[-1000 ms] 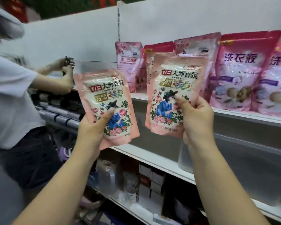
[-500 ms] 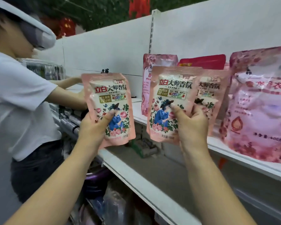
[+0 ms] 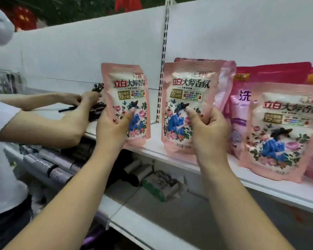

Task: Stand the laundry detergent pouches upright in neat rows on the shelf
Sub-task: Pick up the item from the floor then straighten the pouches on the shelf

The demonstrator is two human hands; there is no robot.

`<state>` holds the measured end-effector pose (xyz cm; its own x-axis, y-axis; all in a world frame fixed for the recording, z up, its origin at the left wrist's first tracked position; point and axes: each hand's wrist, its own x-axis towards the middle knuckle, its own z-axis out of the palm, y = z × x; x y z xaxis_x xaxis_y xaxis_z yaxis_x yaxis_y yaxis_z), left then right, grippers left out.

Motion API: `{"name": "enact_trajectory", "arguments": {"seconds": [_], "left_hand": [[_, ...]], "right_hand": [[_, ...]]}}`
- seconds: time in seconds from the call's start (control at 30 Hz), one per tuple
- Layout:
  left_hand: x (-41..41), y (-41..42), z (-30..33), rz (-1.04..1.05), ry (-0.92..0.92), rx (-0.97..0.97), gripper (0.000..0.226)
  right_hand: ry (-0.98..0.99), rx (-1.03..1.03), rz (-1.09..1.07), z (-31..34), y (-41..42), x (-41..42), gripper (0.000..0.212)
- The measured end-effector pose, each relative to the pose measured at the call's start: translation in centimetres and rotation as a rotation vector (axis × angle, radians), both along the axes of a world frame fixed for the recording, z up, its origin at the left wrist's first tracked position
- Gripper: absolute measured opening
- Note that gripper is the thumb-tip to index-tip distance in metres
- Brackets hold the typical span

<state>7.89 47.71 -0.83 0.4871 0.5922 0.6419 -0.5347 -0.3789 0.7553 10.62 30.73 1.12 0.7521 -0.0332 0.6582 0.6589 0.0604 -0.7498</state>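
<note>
A: so where are we holding them? our left hand (image 3: 114, 129) grips one pink pouch (image 3: 128, 98) by its lower edge, thumb across the front, upright over the shelf (image 3: 260, 184) lip.

B: same on the other side, our right hand (image 3: 210, 130) curls round a second pouch (image 3: 186, 105), another pink pouch (image 3: 224, 82) right behind it.

A: neighbours? a matching glossy standing pouch (image 3: 282, 132) sits to the right, magenta bags (image 3: 271, 73) behind. Someone's arms (image 3: 49, 127) reach in left.
</note>
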Motion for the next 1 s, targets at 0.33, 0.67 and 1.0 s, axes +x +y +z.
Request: {"name": "enact_trajectory", "arguments": {"seconds": [0.33, 0.67, 1.0], "left_hand": [[6.4, 6.6, -0.6, -0.424, 0.440, 0.216, 0.066], [9.6, 7.1, 0.6, -0.346, 0.700, 0.300, 0.044], [12.4, 6.6, 1.4, -0.295, 0.816, 0.455, 0.046]], "right_hand": [[0.108, -0.383, -0.262, -2.4, 6.9, 1.7, 0.024], [0.014, -0.704, -0.522, -3.1, 7.5, 2.3, 0.048], [0.079, -0.659, -0.513, -2.9, 7.4, 1.8, 0.036]]}}
